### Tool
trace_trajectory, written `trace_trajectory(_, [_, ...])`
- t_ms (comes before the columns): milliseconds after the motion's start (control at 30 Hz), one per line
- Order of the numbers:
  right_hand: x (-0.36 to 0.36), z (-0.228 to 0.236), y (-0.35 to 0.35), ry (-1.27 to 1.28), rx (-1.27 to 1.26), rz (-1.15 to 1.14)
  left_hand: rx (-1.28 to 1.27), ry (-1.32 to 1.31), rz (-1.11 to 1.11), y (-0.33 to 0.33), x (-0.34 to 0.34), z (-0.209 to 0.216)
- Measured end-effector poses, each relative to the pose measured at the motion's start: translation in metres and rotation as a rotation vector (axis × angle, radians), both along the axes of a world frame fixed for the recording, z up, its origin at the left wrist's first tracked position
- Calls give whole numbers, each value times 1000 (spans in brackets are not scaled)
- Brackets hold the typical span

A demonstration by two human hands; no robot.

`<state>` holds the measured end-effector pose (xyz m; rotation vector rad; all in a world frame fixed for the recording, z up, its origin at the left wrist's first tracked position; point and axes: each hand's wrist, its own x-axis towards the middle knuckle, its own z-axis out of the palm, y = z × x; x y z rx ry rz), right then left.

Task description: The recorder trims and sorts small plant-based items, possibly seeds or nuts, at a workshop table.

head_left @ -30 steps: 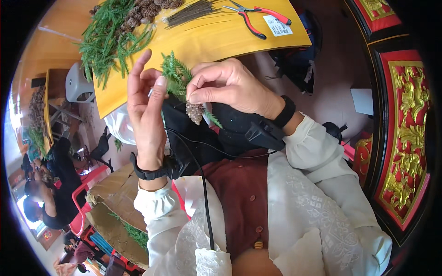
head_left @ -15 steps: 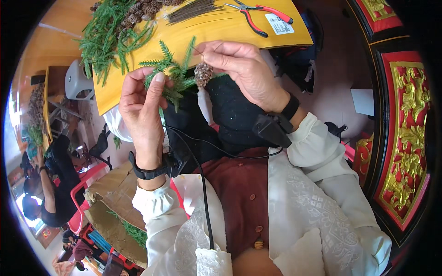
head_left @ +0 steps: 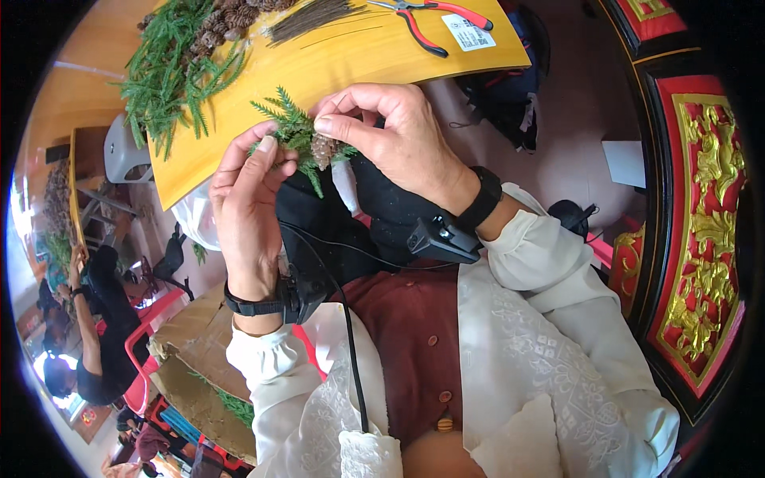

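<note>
Over my lap, near the front edge of the yellow table, my left hand pinches an artificial green pine sprig between thumb and fingertips. A small brown pine cone sits against the sprig's right side. Around the top of the cone close the thumb and index finger of my right hand. Those fingers hide the cone's upper end, and the thin wire there cannot be made out now. Some green needles stick out below and to the right of the cone.
On the table lie a heap of green sprigs, several pine cones, a bundle of thin brown wires and red-handled pliers. A cardboard box stands at my left. A black cable crosses my front. Another person works far left.
My right hand has moved left and slightly down, bringing the pine cone against the sprig. The wire that showed between its fingers is now hidden. The view has shifted a little.
</note>
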<state>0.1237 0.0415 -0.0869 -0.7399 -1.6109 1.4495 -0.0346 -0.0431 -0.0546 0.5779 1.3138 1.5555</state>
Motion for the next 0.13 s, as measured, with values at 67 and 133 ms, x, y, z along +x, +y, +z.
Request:
trace_trajectory(67, [-1,1,-1,-20,22,-16,20,-53,-26,0,-2,-2])
trace_trajectory(133, [-1,3,-1,-39,56,-36,60,-159,-77,-1,-9,-7])
